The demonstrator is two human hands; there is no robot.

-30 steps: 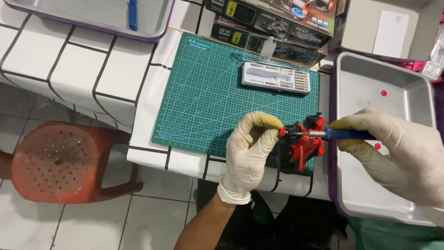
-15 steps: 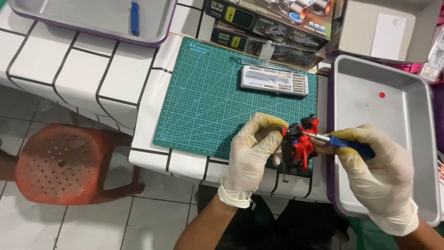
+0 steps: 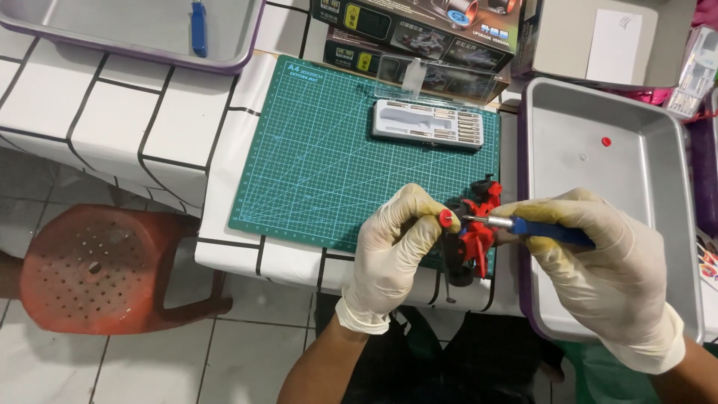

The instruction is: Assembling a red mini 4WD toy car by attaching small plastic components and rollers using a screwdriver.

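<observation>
At the cutting mat's (image 3: 329, 157) near right corner, the left hand (image 3: 393, 254) is gripping the red toy car (image 3: 471, 228) while the right hand (image 3: 606, 277) is clasping a blue screwdriver (image 3: 538, 228) lying level, tip pointing left into the car.

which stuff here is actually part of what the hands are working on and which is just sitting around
In use:
- left hand gripping the red and black toy car
- right hand holding the blue-handled screwdriver
- green cutting mat

Lying about:
- grey bit case
- metal tray with a small red part
- boxes
- red stool
</observation>
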